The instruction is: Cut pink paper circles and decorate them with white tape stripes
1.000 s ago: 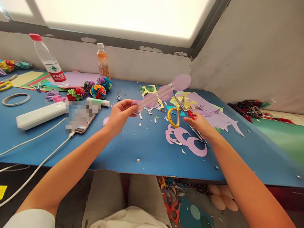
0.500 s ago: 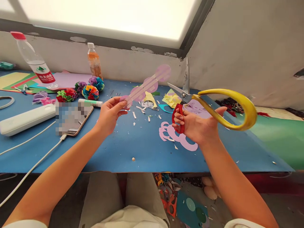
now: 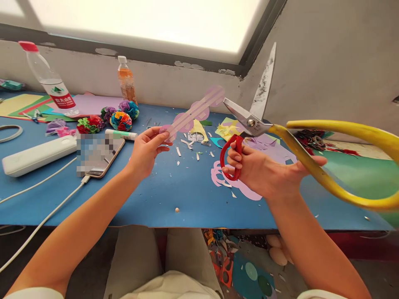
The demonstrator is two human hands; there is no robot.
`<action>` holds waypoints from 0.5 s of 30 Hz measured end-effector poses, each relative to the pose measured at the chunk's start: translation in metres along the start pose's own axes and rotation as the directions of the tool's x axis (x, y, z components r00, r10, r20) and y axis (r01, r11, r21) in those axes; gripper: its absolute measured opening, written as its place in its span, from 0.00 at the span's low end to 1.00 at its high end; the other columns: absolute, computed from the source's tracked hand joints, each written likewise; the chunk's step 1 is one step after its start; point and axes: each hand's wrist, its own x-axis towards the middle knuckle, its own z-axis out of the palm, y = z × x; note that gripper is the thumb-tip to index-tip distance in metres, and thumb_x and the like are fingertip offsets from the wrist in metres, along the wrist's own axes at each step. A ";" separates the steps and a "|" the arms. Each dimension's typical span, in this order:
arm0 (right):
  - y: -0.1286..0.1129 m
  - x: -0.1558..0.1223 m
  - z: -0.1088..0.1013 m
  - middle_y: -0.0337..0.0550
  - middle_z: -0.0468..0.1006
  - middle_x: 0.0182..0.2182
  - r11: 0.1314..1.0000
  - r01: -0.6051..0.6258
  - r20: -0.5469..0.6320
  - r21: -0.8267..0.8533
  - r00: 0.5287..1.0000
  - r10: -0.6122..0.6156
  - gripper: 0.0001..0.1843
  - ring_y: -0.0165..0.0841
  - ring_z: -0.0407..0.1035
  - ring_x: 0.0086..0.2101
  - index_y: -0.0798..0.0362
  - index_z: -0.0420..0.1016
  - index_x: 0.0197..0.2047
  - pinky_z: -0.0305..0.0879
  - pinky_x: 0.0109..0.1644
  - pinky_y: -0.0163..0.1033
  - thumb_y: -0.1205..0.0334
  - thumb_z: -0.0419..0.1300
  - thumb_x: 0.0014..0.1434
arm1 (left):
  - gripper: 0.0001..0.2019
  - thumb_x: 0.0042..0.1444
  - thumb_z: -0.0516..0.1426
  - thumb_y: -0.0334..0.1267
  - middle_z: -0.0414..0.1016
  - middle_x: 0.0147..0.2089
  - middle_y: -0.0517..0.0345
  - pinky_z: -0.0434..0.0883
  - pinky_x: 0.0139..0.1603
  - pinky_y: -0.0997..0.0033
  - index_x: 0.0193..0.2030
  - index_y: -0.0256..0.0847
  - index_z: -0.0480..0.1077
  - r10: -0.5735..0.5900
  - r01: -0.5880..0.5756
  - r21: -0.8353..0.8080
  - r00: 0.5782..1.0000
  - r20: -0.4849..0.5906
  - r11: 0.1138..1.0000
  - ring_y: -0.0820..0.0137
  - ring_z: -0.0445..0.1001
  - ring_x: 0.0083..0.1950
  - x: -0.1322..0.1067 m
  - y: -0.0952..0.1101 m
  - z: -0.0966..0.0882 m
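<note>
My left hand point(image 3: 149, 151) pinches the near end of a strip of purple paper circles point(image 3: 195, 113), joined in a row with pale bands along it. The strip slants up to the right above the table. My right hand point(image 3: 264, 168) has its fingers wrapped through the red handle of a pair of scissors point(image 3: 257, 122), with the thumb against the yellow handle. The blades stand wide apart, their tips pointing up and left, close to the far end of the strip. Purple paper offcuts point(image 3: 249, 191) lie on the table beneath my right hand.
A phone point(image 3: 104, 158) on a white cable, a white oblong device point(image 3: 40, 155) and a glue stick point(image 3: 121, 135) lie left. Behind them are paper flowers point(image 3: 121, 120), a water bottle point(image 3: 56, 89) and an orange drink bottle point(image 3: 126, 81). Paper scraps point(image 3: 197, 132) litter the blue table point(image 3: 149, 203).
The scissors have come nearer and spread wider, the yellow handle swinging out to the right and the blades parting. My left hand and the paper strip have hardly moved.
</note>
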 end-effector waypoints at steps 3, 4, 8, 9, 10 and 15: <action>0.006 0.004 0.001 0.38 0.55 0.30 1.000 0.003 0.084 0.015 0.996 -0.004 0.44 0.31 0.48 0.27 0.46 0.66 0.32 0.60 0.29 0.41 0.19 0.60 0.19 | 0.10 0.45 0.66 0.39 0.76 0.27 0.65 0.70 0.28 0.82 0.34 0.40 0.74 0.023 -0.023 0.005 1.000 0.009 1.000 0.78 0.76 0.28 0.000 0.000 0.000; 0.007 0.005 0.002 0.37 0.54 0.30 1.000 -0.003 0.116 0.020 0.993 0.001 0.45 0.30 0.48 0.27 0.46 0.66 0.32 0.60 0.29 0.42 0.18 0.59 0.19 | 0.10 0.45 0.66 0.39 0.76 0.27 0.65 0.70 0.28 0.82 0.34 0.40 0.74 0.037 -0.037 0.000 0.999 0.008 0.999 0.78 0.76 0.28 0.000 0.000 0.000; 0.011 0.014 0.010 0.36 0.57 0.28 1.000 -0.014 0.215 0.028 0.977 0.008 0.44 0.29 0.51 0.25 0.46 0.69 0.33 0.62 0.29 0.41 0.21 0.62 0.20 | 0.08 0.46 0.65 0.38 0.77 0.28 0.65 0.71 0.27 0.82 0.33 0.40 0.74 0.100 -0.100 -0.029 0.995 -0.008 0.995 0.78 0.76 0.29 0.001 -0.001 0.000; 0.011 0.016 0.013 0.35 0.57 0.28 0.999 -0.006 0.219 0.035 0.976 -0.002 0.42 0.29 0.52 0.25 0.46 0.69 0.32 0.63 0.29 0.40 0.22 0.64 0.20 | 0.08 0.46 0.65 0.38 0.77 0.28 0.65 0.70 0.27 0.81 0.33 0.40 0.74 0.111 -0.111 -0.030 0.994 -0.013 0.993 0.77 0.76 0.28 0.002 -0.002 0.000; 0.011 0.018 0.016 0.34 0.58 0.27 0.999 -0.001 0.213 0.039 0.977 -0.008 0.41 0.28 0.53 0.25 0.47 0.70 0.31 0.63 0.29 0.40 0.23 0.64 0.21 | 0.08 0.46 0.65 0.38 0.77 0.28 0.65 0.70 0.26 0.81 0.33 0.41 0.74 0.121 -0.122 -0.028 0.992 -0.017 0.992 0.77 0.76 0.28 0.003 -0.003 -0.001; 0.015 0.025 0.025 0.27 0.63 0.25 0.993 -0.027 -0.059 -0.111 0.998 0.020 0.49 0.22 0.58 0.24 0.51 0.73 0.36 0.66 0.38 0.44 0.18 0.32 0.42 | 0.03 0.51 0.62 0.31 0.75 0.27 0.67 0.67 0.24 0.82 0.32 0.41 0.72 0.170 -0.169 0.022 0.985 -0.019 0.985 0.78 0.75 0.27 0.009 -0.002 -0.007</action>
